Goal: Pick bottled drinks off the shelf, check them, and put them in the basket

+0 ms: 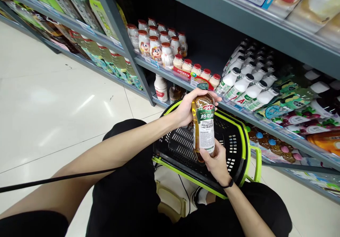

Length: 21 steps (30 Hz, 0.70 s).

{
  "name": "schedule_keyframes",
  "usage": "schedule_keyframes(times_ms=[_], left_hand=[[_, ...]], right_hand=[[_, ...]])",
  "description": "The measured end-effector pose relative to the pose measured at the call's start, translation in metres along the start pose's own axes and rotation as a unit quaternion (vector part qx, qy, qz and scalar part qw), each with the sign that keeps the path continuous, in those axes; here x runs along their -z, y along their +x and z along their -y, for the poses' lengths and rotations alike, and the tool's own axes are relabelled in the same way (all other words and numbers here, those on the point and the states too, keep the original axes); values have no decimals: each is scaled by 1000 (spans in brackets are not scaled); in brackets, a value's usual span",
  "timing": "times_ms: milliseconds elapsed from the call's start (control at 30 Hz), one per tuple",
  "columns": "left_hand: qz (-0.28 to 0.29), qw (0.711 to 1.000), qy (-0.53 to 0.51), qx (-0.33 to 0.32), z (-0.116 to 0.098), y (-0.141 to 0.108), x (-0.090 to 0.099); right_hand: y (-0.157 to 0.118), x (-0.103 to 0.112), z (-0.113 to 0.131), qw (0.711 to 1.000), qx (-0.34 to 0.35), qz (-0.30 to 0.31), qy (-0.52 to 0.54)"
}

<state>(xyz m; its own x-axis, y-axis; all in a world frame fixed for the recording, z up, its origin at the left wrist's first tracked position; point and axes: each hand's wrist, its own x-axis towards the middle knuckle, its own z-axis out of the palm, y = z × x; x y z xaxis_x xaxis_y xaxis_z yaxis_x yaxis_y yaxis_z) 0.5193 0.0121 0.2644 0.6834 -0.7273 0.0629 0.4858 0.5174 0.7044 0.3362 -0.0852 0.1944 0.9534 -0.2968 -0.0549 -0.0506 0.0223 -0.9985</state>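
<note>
A brown drink bottle (204, 123) with a green cap and a green-and-white label is held tilted over the shopping basket, its label facing up toward me. My left hand (189, 106) wraps round its neck and upper part, fingers passing behind it. Lower down, my right hand (216, 161) grips the base, thumb on the front of the label. Beneath the bottle is a black shopping basket (183, 143) with lime-green trim and slotted walls. Part of its inside is hidden by the bottle and my hands.
Ahead is a grey shelf unit (145, 77) with small red-capped bottles (155, 49), white dark-capped bottles (243, 84) and a small-bottle multipack (196, 72). Larger bottles (79, 3) line the left shelves. A cable (58, 178) crosses my left arm. Pale tiled floor (53, 116) lies left.
</note>
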Motion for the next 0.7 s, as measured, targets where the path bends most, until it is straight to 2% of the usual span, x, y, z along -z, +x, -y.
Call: schedule_keyframes(times_ms=[100,233,333,500,700], left_hand=[[-2,1000,7,-2,-1,0,0],[0,1000,21,1,-2,-2,0],[18,999,45,5,-4,-4,-1],[31,997,72,-4,-6,-7,-4],[24,998,63,1,-5,-8,-3]], right_hand=[[0,0,0,1000,-2,-9,6],[-2,5,-3,995,-68,15,71],[-4,9,1,976,-106,69,176],[1,12,14,934,-105,202,275],[5,19,10,905,-139,243,320]])
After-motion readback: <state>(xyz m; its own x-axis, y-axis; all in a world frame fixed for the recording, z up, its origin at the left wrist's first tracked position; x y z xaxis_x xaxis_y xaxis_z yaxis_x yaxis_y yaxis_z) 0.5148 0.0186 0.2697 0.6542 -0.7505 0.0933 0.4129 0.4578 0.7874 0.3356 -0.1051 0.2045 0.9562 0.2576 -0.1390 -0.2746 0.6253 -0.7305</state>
